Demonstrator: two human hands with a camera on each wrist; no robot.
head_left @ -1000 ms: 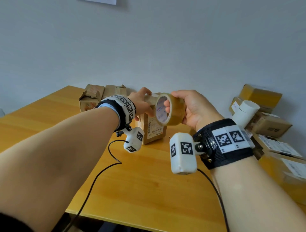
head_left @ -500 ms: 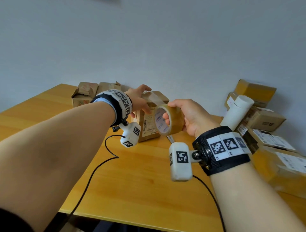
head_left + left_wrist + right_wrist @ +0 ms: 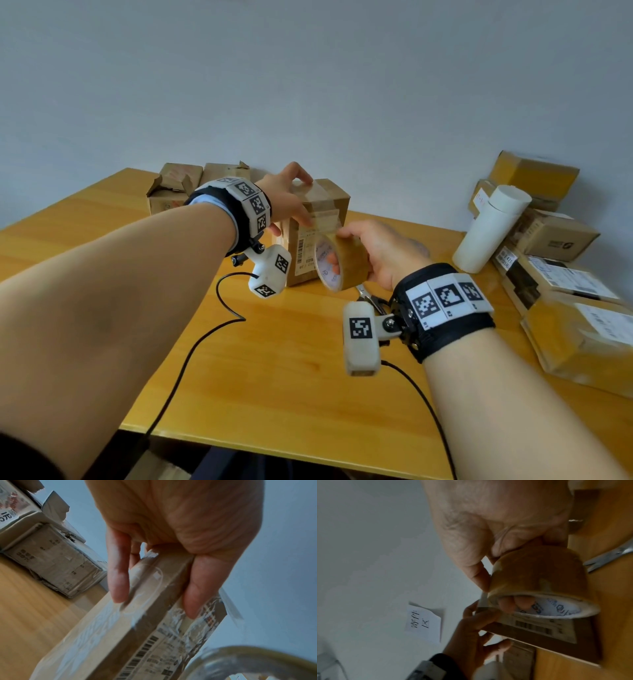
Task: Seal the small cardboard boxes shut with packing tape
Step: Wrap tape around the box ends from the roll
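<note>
Dropping lower since the earlier frame, the right hand is gripping the brown packing-tape roll while the left hand's straight fingers are pressing tape onto the upright brown cardboard box at frame centre, where slack could be wrinkling the strip.

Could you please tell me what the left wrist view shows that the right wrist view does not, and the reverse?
Only the left wrist view shows the left hand's fingers and thumb lying straight against the taped top of the upright brown cardboard box, and the torn-open cardboard boxes behind it. Only the right wrist view shows the right hand gripping the brown packing tape roll with fingers through its core, metal scissors and a white handwritten paper note. Both share the box's barcode label, the roll and the wooden table.
</note>
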